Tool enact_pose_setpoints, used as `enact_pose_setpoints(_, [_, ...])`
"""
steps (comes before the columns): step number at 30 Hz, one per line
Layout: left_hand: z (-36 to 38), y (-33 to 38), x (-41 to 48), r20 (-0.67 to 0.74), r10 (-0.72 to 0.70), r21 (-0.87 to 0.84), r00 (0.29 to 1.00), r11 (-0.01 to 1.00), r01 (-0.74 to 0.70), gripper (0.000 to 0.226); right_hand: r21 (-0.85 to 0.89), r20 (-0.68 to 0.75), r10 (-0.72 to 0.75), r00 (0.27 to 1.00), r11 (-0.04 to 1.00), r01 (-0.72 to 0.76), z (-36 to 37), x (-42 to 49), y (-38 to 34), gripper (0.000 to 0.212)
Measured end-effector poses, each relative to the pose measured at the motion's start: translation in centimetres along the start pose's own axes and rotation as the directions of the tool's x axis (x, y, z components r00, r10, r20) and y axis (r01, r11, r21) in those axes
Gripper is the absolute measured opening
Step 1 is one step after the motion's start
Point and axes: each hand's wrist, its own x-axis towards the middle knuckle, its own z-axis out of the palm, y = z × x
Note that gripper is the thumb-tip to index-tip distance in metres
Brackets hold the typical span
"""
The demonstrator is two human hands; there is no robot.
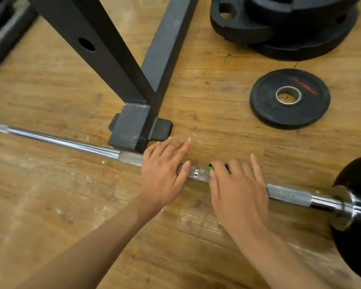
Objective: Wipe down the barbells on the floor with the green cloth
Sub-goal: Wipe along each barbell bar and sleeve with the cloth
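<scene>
A chrome barbell (61, 140) lies on the wooden floor, running from the left edge to a black plate (356, 251) loaded on its right end. My left hand (163, 174) rests flat on the knurled middle of the bar, fingers straight, thumb on the shaft. Just to its right, my right hand (238, 192) presses down over the bar with straight fingers. Only a small corner of the green cloth (211, 168) peeks out by the right thumb; the remainder is hidden under that palm.
A black steel rack foot (131, 126) stands right behind the bar, almost touching it near my left hand. A small black weight plate (290, 99) lies flat on the floor behind my right hand. A stack of bigger plates (279, 24) sits at the back right.
</scene>
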Motion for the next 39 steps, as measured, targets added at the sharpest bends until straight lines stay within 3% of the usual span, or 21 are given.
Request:
enact_pose_setpoints(3, [0.4,0.2,-0.3,-0.037,-0.013,-0.011,0.999,1.0,0.013,0.052,-0.058,-0.096,0.22,0.971,0.972,-0.226,-1.6,-2.3,5.5,0.032])
enact_pose_setpoints(6, [0.5,0.2,-0.3,-0.041,-0.047,-0.012,0.998,0.999,0.046,0.052,0.017,-0.155,0.476,0.866,0.877,-0.479,-1.7,-2.9,5.9,0.031])
enact_pose_setpoints(8, [0.6,0.2,-0.4,-0.033,-0.046,-0.009,0.998,0.999,0.045,0.053,0.059,-0.169,0.455,0.874,0.89,-0.452,-1.0,-2.2,2.9,0.029])
enact_pose_setpoints(12, [0.5,0.1,-0.2,-0.02,-0.036,0.0,0.999,0.999,0.036,0.053,0.056,-0.082,0.19,0.978,0.981,-0.186,1.1,-0.1,-2.7,0.032])
enact_pose_setpoints(16, [0.4,0.1,-0.1,-0.014,-0.029,-0.009,0.999,1.0,0.029,0.053,-0.023,-0.05,-0.001,0.999,1.0,0.0,0.6,-0.6,1.0,0.032])
enact_pose_setpoints(20, [0.5,0.3,-0.4,-0.071,-0.021,-0.04,0.997,0.999,0.018,0.051,-0.035,-0.197,0.236,0.952,0.968,-0.248,-1.1,-3.5,6.6,0.034])
enact_pose_setpoints(23, [0.6,0.4,-0.7,-0.108,-0.026,-0.045,0.994,0.999,0.022,0.05,0.042,-0.222,0.402,0.888,0.914,-0.403,-0.5,-2.9,3.6,0.03])
enact_pose_setpoints(27, [0.6,0.3,-0.8,-0.097,-0.012,-0.038,0.995,0.999,0.008,0.05,0.007,-0.099,0.152,0.983,0.988,-0.152,1.0,-0.6,-1.3,0.033])
enact_pose_setpoints(31, [0.4,0.3,-0.8,-0.071,-0.009,-0.036,0.997,0.999,0.006,0.053,-0.047,-0.06,-0.007,0.998,0.999,0.004,0.7,-1.2,0.8,0.026])
enact_pose_setpoints(35, [0.5,0.3,-1.0,-0.067,-0.01,-0.05,0.998,0.999,0.006,0.051,-0.129,-0.114,0.207,0.972,0.967,-0.221,-1.1,-2.9,6.0,0.033])
enact_pose_setpoints(37, [0.4,0.3,-1.0,-0.056,-0.021,-0.048,0.998,0.999,0.018,0.051,-0.104,-0.141,0.333,0.932,0.932,-0.348,-1.1,-2.7,5.1,0.033])
enact_pose_setpoints(39, [0.4,0.3,-1.1,-0.052,-0.018,-0.047,0.998,0.999,0.016,0.051,-0.073,-0.123,0.326,0.937,0.939,-0.336,-0.9,-1.5,2.5,0.037])
